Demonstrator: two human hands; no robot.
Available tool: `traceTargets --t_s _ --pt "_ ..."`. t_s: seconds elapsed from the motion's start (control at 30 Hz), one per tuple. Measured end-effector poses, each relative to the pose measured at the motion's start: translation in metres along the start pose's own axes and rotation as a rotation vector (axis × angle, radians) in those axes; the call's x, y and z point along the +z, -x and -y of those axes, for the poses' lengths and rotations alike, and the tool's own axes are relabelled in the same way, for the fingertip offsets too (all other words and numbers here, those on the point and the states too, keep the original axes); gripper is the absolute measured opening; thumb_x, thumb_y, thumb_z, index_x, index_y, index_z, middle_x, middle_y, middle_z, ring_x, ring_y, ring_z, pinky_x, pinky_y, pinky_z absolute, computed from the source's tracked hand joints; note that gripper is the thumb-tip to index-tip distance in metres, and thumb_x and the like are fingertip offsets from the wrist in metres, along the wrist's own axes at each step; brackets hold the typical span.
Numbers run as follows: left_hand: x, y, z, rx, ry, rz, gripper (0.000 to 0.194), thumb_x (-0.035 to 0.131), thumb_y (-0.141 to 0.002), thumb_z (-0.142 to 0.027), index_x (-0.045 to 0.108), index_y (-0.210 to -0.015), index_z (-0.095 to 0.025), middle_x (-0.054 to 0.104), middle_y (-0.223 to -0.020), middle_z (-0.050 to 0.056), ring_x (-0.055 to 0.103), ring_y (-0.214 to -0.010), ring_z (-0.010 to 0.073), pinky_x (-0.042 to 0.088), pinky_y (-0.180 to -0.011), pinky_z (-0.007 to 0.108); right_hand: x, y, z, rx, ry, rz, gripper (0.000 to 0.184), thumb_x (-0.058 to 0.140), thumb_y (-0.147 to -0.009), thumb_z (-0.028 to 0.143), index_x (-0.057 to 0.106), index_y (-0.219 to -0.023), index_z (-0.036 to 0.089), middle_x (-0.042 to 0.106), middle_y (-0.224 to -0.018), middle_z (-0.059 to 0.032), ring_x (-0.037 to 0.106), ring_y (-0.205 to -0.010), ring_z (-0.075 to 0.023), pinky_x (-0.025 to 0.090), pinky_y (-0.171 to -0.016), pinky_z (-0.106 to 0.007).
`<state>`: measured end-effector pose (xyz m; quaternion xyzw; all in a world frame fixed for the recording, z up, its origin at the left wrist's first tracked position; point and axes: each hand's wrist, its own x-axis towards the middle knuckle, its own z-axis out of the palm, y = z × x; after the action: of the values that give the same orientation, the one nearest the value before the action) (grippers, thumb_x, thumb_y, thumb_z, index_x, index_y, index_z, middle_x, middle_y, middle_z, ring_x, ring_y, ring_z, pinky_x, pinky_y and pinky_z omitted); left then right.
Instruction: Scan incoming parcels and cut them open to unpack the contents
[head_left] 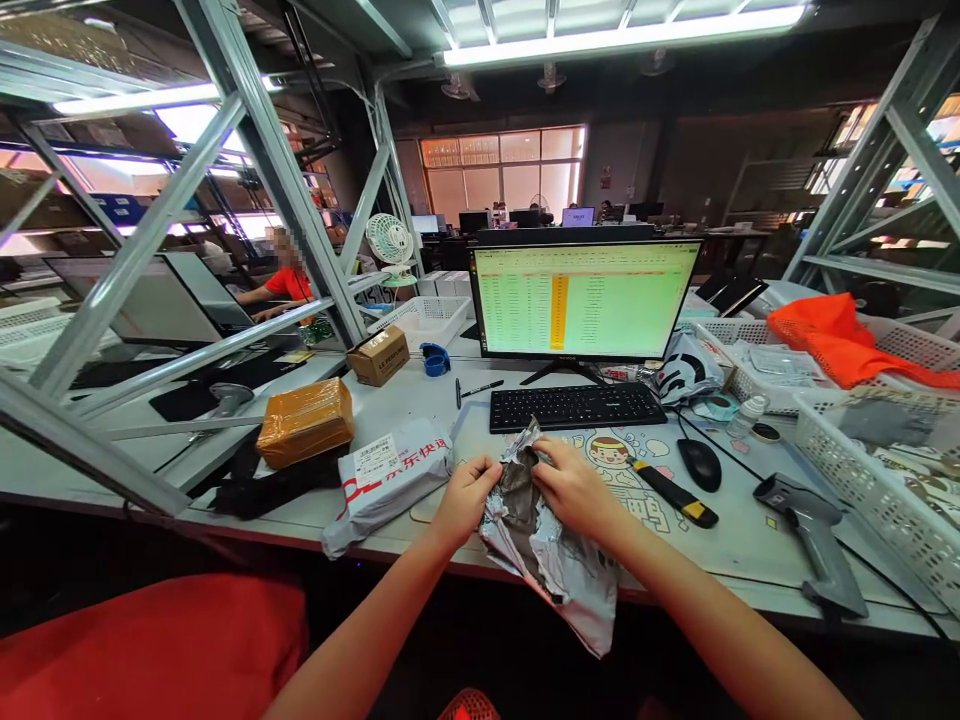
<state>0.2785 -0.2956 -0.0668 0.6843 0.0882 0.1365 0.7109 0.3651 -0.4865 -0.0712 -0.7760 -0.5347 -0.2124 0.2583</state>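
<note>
Both hands grip a torn mailing bag (577, 580), white outside and dark grey inside, at the desk's front edge. My left hand (471, 490) is closed, pinching the bag's ragged left edge. My right hand (570, 480) closes on the upper right part of the torn opening. The bag's lower corner hangs below the desk edge. What lies inside the bag, if anything, is hidden. To the left of my left hand lies a white parcel (420, 458) with red print and a label. A yellow and black utility knife (671, 492) rests right of my right hand.
Behind the hands stand a keyboard (577, 406) and a monitor (585, 300). A mouse (699, 464), a barcode scanner (814, 530) and white baskets (885, 500) are at the right. Left are a taped box (306, 420), a small carton (379, 355) and a metal frame (262, 130); a person sits beyond.
</note>
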Motion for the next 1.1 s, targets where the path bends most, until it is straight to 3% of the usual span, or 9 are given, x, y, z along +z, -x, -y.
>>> traceTargets --t_s 0.17,0.33,0.47,0.6,0.77,0.97,1.03,1.1 --pt "-0.016 0.002 0.020 -0.024 -0.037 -0.058 0.050 0.071 -0.069 -0.064 0.050 -0.061 -0.019 0.047 -0.060 -0.005 0.042 -0.060 0.0116 0.034 -0.058 0.024 0.009 0.002 0.001 0.030 -0.247 0.080 0.018 0.043 -0.099 0.015 0.059 -0.093 0.019 0.057 -0.129 -0.0132 0.047 -0.131 -0.0231 0.045 -0.110 -0.046" --pt "-0.027 -0.010 0.042 -0.083 -0.070 -0.095 0.052 0.074 -0.059 -0.066 0.054 -0.059 -0.019 0.051 -0.059 -0.004 0.046 -0.059 0.0132 0.038 -0.061 0.026 0.010 0.017 0.013 0.075 -0.487 0.178 0.021 0.041 -0.102 0.024 0.052 -0.085 0.022 0.060 -0.122 -0.0077 0.051 -0.125 -0.0204 0.044 -0.107 -0.042" --pt "-0.022 -0.018 0.053 -0.090 -0.091 -0.088 0.050 0.076 -0.058 -0.063 0.055 -0.055 -0.018 0.052 -0.059 -0.003 0.047 -0.060 0.0132 0.039 -0.061 0.026 0.018 0.028 0.018 0.126 -0.379 0.100 0.022 0.036 -0.103 0.023 0.051 -0.088 0.023 0.066 -0.098 -0.0047 0.059 -0.103 -0.0201 0.046 -0.093 -0.038" --pt "-0.006 -0.019 0.060 -0.114 -0.079 -0.024 0.052 0.071 -0.062 -0.067 0.054 -0.057 -0.019 0.052 -0.056 -0.003 0.047 -0.055 0.0126 0.038 -0.056 0.026 0.029 0.034 0.013 0.133 -0.259 0.024 0.024 0.034 -0.101 0.021 0.053 -0.087 0.020 0.063 -0.081 -0.0050 0.054 -0.075 -0.0197 0.041 -0.081 -0.039" --pt "0.008 -0.022 0.069 -0.125 -0.127 0.032 0.054 0.066 -0.061 -0.071 0.051 -0.057 -0.019 0.047 -0.054 -0.004 0.041 -0.052 0.0116 0.035 -0.054 0.026 0.029 0.038 0.008 0.027 -0.219 -0.006 0.030 0.036 -0.104 0.025 0.057 -0.084 0.020 0.066 -0.074 -0.0025 0.053 -0.066 -0.0168 0.039 -0.076 -0.035" --pt "0.014 -0.038 0.075 -0.038 -0.306 -0.017 0.049 0.061 -0.069 -0.065 0.051 -0.054 -0.019 0.046 -0.054 -0.004 0.043 -0.057 0.0133 0.034 -0.058 0.027 0.014 0.059 0.029 -0.137 -0.269 -0.012 0.032 0.041 -0.104 0.028 0.057 -0.077 0.021 0.058 -0.059 0.0029 0.049 -0.054 -0.0131 0.034 -0.071 -0.032" --pt "0.014 -0.043 0.073 0.001 -0.366 -0.034 0.042 0.058 -0.074 -0.057 0.051 -0.056 -0.020 0.048 -0.056 -0.003 0.045 -0.059 0.0140 0.034 -0.059 0.027 0.009 0.063 0.030 -0.111 -0.221 0.004 0.028 0.043 -0.103 0.027 0.057 -0.079 0.020 0.059 -0.061 0.0026 0.049 -0.055 -0.0132 0.033 -0.073 -0.033" --pt "0.015 -0.047 0.071 0.044 -0.426 -0.044 0.036 0.056 -0.079 -0.049 0.052 -0.058 -0.020 0.052 -0.058 -0.003 0.049 -0.061 0.0148 0.035 -0.061 0.027 0.007 0.064 0.026 0.003 -0.080 0.019 0.024 0.044 -0.103 0.027 0.058 -0.085 0.018 0.063 -0.067 0.0001 0.052 -0.060 -0.0145 0.031 -0.077 -0.035"
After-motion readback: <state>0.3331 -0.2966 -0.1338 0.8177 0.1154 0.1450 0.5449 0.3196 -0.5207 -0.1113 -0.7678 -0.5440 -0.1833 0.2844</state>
